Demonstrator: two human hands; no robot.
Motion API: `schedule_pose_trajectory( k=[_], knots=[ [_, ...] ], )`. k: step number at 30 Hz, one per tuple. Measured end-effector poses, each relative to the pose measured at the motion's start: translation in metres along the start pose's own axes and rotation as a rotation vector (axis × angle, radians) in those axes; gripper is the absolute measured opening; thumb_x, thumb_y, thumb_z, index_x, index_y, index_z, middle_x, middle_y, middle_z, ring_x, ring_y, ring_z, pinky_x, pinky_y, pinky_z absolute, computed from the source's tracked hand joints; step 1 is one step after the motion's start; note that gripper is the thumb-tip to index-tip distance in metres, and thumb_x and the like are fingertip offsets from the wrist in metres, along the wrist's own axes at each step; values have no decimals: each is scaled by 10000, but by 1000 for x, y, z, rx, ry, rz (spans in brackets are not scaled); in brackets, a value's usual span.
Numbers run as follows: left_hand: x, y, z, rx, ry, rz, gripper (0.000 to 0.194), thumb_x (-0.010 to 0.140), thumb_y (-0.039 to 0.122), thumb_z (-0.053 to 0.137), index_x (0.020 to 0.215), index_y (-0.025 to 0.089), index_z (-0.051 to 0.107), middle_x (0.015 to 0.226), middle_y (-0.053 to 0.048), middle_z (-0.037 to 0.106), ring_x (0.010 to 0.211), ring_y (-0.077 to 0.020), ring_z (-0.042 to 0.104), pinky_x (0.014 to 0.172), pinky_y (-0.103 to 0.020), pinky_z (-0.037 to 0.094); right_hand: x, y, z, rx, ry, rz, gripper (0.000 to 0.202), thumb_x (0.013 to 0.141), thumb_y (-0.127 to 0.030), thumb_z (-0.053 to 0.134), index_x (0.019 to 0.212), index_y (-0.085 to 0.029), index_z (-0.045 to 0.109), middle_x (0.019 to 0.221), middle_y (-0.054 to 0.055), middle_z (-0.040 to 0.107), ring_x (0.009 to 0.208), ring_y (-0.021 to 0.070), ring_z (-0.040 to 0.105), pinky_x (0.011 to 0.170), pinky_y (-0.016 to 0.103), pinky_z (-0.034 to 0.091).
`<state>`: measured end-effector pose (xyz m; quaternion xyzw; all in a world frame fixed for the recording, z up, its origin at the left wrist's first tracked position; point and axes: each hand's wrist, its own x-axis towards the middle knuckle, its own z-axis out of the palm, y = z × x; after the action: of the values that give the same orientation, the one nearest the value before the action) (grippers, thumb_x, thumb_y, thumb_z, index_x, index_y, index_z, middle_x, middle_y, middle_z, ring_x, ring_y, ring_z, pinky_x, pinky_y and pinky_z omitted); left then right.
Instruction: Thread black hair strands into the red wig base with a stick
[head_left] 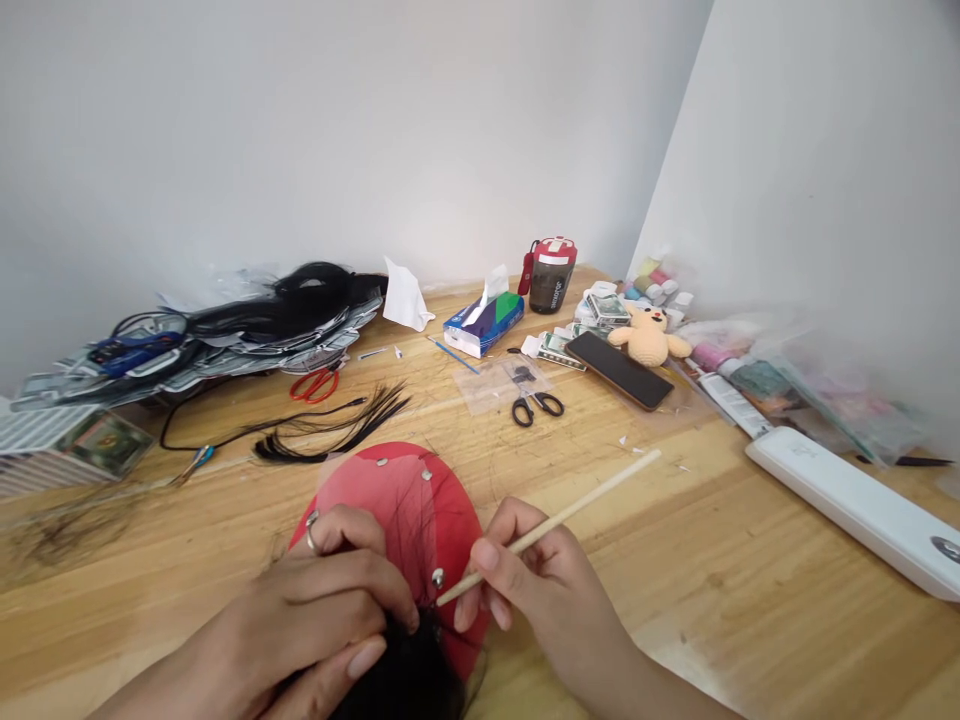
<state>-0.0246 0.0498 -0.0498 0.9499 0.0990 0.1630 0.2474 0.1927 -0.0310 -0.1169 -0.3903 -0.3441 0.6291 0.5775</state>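
L hand (315,600): fingers curled, thumb tucked below, fingertips down on the black hair (412,675) at the lower part of the red form (459,515). Prob. pressed there to steady hair & form; whether strands are pinched betw. thumb and fingers is not determinable. R hand (551,580): thumb and fingers closed in a pen-type grip on the wooden stick (592,500), approx. near its lower end, presumably for fine tip control. Stick is tilted, butt up and to the R; tip is at the hair boundary, just beside a silver pin (439,577) and near the L fingertips. Tip detail too small to read.

Form sits toward the near edge of the worktop (697,570), approx. mid-width, w/ the hair at its near side, prob. for short reach by both hands. Pin likely there to fix the covering.

Loose hair bundle (337,432) lies flat just beyond the form, on its L, tips fanned toward the far edge; orange scissors (315,385) near it. Black scissors (536,407) lie mid-worktop, phone (621,370) to their R; both presumably within reach yet off the work area. Tissue pack (484,325) and cup (553,278) stand near the far edge, prob. to avoid knocks.
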Motion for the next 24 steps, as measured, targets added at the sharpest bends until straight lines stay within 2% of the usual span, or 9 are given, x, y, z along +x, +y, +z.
schedule_pose_trajectory(
  k=[2, 4, 7, 10, 14, 17, 20, 24],
  knots=[
    [0, 0, 1, -12, -53, -1, 267, 954, 50, 474, 1041, 264, 607, 1000, 54, 742, 897, -127, 703, 902, -194, 565, 1, 0, 0, 3, 11, -2, 544, 805, -678, 827, 715, -228, 535, 463, -91, 514, 448, 126, 591, 487, 208, 358],
    [3, 2, 3, 0, 5, -29, 187, 1031, 174, 480, 979, 263, 636, 965, 23, 740, 890, -163, 701, 886, -238, 588, 1, 0, 1, 17, 24, -10, 542, 790, -663, 847, 706, -228, 536, 449, -84, 534, 422, 112, 550, 465, 201, 349],
    [11, 7, 8, 32, 124, -61, 310, 1076, 415, 479, 873, 260, 655, 917, -28, 732, 905, -225, 693, 896, -325, 605, 2, -1, 3, 48, 45, -8, 548, 783, -650, 861, 688, -224, 530, 453, -47, 615, 403, 89, 506, 440, 180, 339],
    [17, 10, 11, 44, 158, -57, 340, 1065, 475, 495, 862, 258, 661, 916, -44, 732, 924, -240, 688, 935, -359, 591, 3, -1, 5, 67, 75, 3, 567, 761, -663, 872, 672, -220, 529, 470, -13, 678, 389, 73, 495, 425, 161, 355],
    [10, 8, 9, 32, 120, -55, 265, 1057, 400, 523, 881, 253, 654, 935, -50, 743, 924, -237, 687, 940, -357, 573, 2, -2, 7, 59, 115, 24, 596, 721, -693, 882, 650, -219, 527, 469, -2, 701, 381, 69, 523, 424, 150, 399],
    [3, 4, 5, -18, 25, -38, 159, 1034, 199, 513, 921, 247, 614, 973, -29, 751, 922, -198, 691, 925, -304, 545, 2, -3, 8, 48, 142, 41, 641, 673, -758, 869, 635, -213, 534, 463, 6, 708, 368, 63, 528, 412, 140, 403],
    [0, 2, 3, -69, -62, -9, 244, 956, 9, 487, 966, 244, 550, 1040, 35, 735, 953, -110, 680, 962, -210, 473, 1, -4, 9, 41, 151, 48, 674, 628, -801, 858, 625, -209, 535, 455, 9, 709, 360, 61, 529, 404, 134, 404],
    [1, 2, 3, -81, -76, -12, 268, 947, -18, 478, 972, 246, 520, 1072, 66, 714, 973, -74, 664, 999, -175, 430, 2, -3, 8, 28, 149, 43, 628, 692, -740, 869, 633, -212, 534, 463, 10, 719, 366, 69, 548, 419, 138, 415]
  ],
)
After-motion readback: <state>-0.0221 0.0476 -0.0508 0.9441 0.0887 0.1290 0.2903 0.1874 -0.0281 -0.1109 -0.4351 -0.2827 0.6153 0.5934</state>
